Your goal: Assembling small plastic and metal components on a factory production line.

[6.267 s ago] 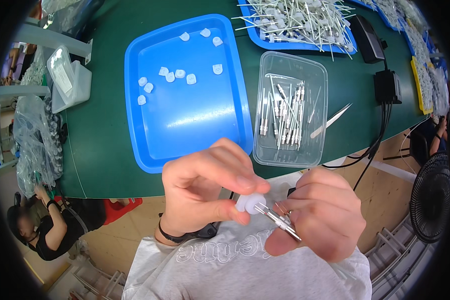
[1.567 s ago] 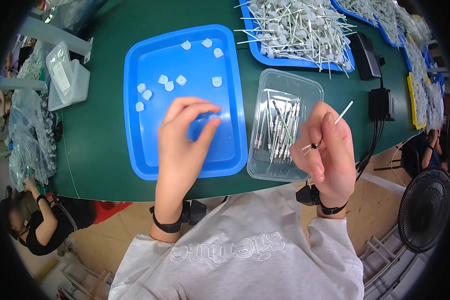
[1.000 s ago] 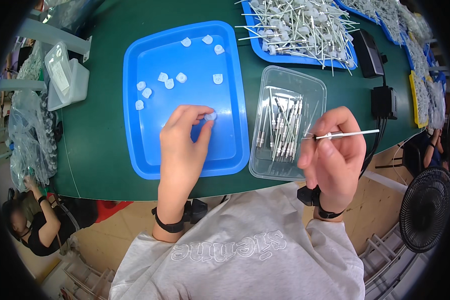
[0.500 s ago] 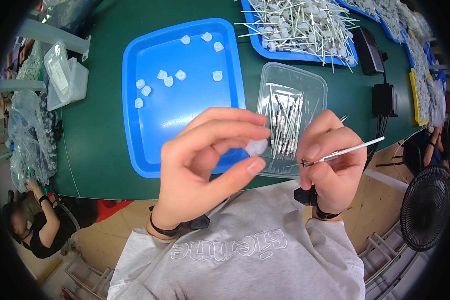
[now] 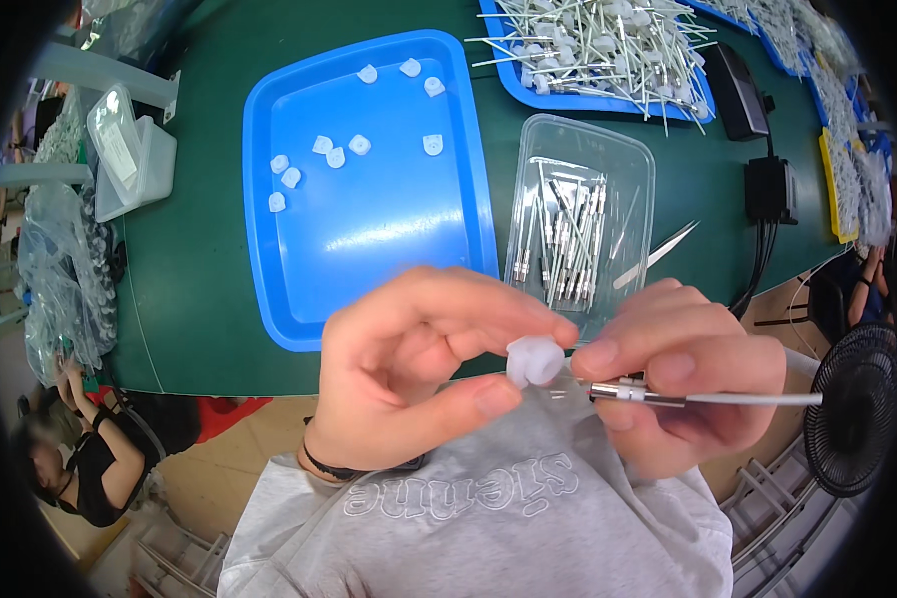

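Note:
My left hand [image 5: 394, 374] pinches a small translucent white plastic cap [image 5: 536, 361] between thumb and fingers, its round opening turned to the right. In my right hand [image 5: 703, 364] is a thin rod [image 5: 752, 399] with a metal sleeve at one end and a white shaft pointing right. Its metal end faces the cap; a small gap seems to separate them. Thin, pale prongs show between the two. Behind my hands stands a clear plastic box [image 5: 636, 154] with several similar rods in it. A blue tray [image 5: 369, 269] at the left holds several loose white caps [image 5: 360, 146].
Pointed tweezers [image 5: 658, 254] lie right of the clear box on the green table [image 5: 204, 299]. A second blue tray [image 5: 558, 100], heaped with rods and caps, is at the back. Black devices [image 5: 767, 189] with cables stand right, beyond a fan [image 5: 852, 409]. Another person [image 5: 105, 458] works at the left.
Both hands have come nearer to me and closer together. The cap has turned its opening toward the right hand, and the rod has swung level. The tweezers are now uncovered.

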The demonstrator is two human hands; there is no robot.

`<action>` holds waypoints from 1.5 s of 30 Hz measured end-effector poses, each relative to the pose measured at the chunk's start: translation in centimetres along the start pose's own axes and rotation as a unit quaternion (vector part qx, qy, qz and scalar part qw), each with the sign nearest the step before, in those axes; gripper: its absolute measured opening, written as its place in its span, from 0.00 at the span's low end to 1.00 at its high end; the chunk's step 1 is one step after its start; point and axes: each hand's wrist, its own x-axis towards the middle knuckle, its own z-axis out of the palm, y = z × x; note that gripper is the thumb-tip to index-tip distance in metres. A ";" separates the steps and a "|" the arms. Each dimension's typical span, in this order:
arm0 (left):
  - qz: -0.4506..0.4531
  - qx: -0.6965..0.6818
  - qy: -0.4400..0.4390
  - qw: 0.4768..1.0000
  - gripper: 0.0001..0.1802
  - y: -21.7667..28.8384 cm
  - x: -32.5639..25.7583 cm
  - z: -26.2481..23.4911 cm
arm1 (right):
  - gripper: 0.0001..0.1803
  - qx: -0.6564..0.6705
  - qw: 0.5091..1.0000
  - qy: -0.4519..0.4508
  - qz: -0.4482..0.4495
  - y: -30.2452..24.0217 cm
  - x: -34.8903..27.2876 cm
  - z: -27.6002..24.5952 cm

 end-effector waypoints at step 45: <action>-0.018 -0.095 -0.068 0.993 0.17 -0.4 -0.6 -1.4 | 0.12 -0.129 0.992 0.001 0.008 -1.4 -0.5 0.9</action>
